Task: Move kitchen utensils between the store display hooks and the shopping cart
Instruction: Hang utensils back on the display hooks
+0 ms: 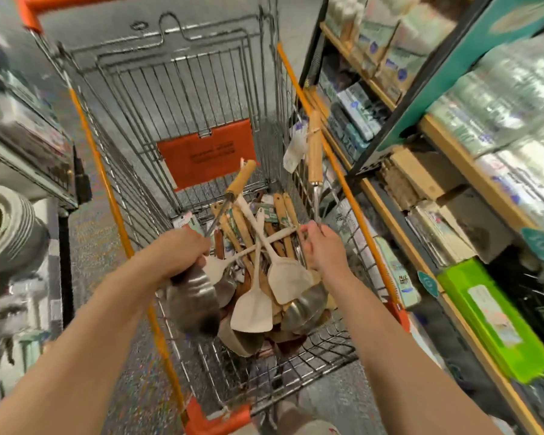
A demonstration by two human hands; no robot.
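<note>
above the cart [113,199], left hand [186,250] grips ladle [193,298]; right hand [322,246] pinches utensil [315,146]

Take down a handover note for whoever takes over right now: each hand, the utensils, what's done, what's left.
Left hand grips a steel ladle by its shaft, above the shopping cart.
Right hand pinches the metal shaft of a wooden-handled utensil, handle up.
The cart holds a pile of white spatulas and other utensils.
Done: unclear; which way the held pieces are going cannot be told.
Left: the pile; display hooks not in view.
</note>
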